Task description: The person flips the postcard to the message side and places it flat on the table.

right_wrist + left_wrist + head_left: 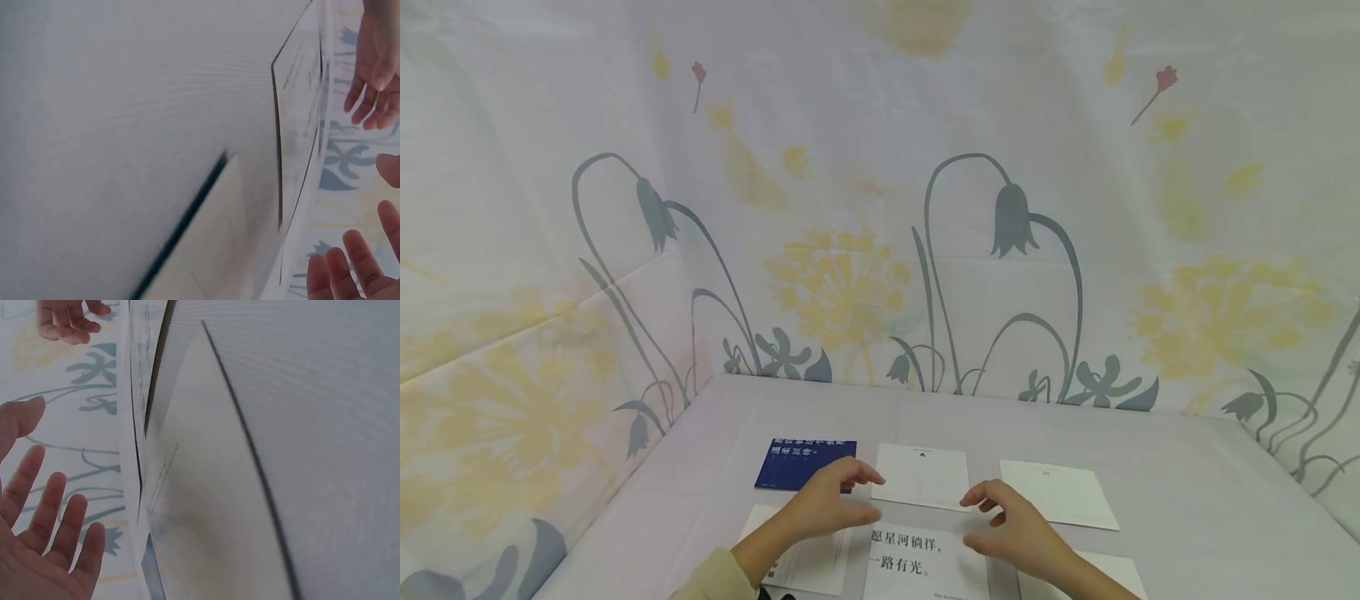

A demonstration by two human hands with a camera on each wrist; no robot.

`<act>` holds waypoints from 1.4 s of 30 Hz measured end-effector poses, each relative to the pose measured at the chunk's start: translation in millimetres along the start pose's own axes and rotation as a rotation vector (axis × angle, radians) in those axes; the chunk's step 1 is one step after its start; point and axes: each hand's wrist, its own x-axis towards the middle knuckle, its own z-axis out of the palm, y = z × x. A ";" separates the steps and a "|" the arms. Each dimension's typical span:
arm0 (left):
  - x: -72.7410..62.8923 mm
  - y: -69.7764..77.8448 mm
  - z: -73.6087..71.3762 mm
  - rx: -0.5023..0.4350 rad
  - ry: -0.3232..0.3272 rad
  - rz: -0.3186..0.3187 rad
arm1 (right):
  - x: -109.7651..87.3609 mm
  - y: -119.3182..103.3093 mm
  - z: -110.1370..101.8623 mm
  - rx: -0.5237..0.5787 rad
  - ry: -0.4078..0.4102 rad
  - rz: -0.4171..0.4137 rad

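Observation:
Both hands hover above cards laid out on a pale table. My left hand (831,500) has its fingers loosely bent and parted from the thumb, holding nothing; the left wrist view shows its fingers (47,512) spread. Opposite it, my right hand (1011,527) is likewise relaxed, with nothing between its fingers (359,253) and thumb. Between and below them lies a white card with Chinese characters (917,571). Just beyond is a white card with a small green mark (925,475). A dark blue card (808,462) lies behind the left hand, partly covered by it.
At the right back lies a white card (1060,493). Another white card (1116,571) is partly hidden under the right forearm, and one more (812,562) lies below the left hand. Flower-printed cloth (880,208) hangs behind the table (1210,517) and along its left side.

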 end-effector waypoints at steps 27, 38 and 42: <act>-25.3 2.9 9.6 0.372 -0.240 0.150 | -18.7 21.2 8.8 -0.303 -0.191 -0.256; -22.7 3.1 11.8 0.398 -0.279 0.158 | -16.9 19.4 8.5 -0.272 -0.254 -0.182; -21.6 6.4 11.4 0.367 -0.298 0.111 | -15.0 18.9 9.0 -0.230 -0.270 -0.171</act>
